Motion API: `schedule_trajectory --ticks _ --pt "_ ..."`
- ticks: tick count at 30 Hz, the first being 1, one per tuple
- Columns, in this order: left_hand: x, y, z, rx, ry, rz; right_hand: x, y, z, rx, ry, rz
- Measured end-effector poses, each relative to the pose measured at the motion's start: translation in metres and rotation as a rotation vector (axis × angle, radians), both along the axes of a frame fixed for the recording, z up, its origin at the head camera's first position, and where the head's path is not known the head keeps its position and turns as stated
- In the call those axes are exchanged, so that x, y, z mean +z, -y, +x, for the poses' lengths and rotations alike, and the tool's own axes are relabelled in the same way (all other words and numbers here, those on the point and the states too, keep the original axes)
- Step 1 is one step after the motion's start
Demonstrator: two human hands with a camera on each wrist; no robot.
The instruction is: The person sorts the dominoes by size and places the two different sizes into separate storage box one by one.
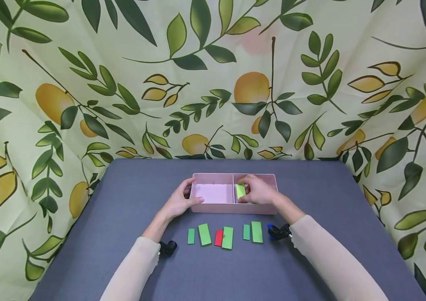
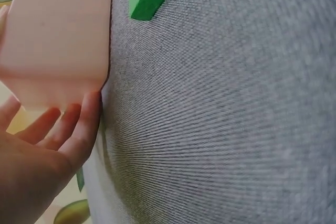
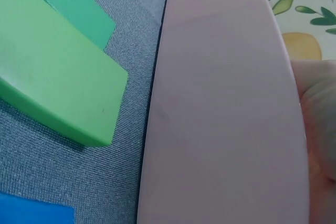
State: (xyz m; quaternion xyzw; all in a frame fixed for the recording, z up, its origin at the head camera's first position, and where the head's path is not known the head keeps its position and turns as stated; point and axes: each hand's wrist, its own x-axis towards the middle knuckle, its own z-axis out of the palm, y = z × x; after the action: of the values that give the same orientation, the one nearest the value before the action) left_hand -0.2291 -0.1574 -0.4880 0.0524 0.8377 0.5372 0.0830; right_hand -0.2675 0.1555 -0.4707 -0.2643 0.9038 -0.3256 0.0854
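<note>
A pink two-compartment box (image 1: 213,208) lies lengthwise across the table. My left hand (image 1: 178,202) grips its left end, the thumb at the front corner; in the left wrist view several fingertips touch the end wall. Inside the right compartment, my right hand (image 1: 259,190) holds a light green block (image 1: 240,190) beside the divider (image 1: 233,188). The box's front wall (image 3: 226,103) hides that block and the fingertips in the right wrist view.
In front of the box lie small darker green blocks (image 1: 191,236), larger light green blocks (image 1: 256,232), and a red block (image 1: 218,238). A blue block (image 1: 270,228) is partly hidden by the right wrist camera (image 1: 279,231). Leaf-patterned cloth (image 1: 213,104) hangs behind the table.
</note>
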Motion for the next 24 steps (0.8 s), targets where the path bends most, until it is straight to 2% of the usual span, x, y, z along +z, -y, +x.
schedule_trajectory --ticks 11,19,24 --pt "-0.004 -0.002 0.002 -0.001 -0.013 0.005 -0.009 0.005 -0.002 0.021 0.014 0.015" --pt "-0.001 -0.001 0.001 0.004 0.008 -0.002 -0.001 0.005 -0.001 0.021 0.040 0.027" --pt "0.000 -0.001 0.001 0.007 0.011 0.001 0.009 0.001 0.004 0.030 -0.011 0.003"
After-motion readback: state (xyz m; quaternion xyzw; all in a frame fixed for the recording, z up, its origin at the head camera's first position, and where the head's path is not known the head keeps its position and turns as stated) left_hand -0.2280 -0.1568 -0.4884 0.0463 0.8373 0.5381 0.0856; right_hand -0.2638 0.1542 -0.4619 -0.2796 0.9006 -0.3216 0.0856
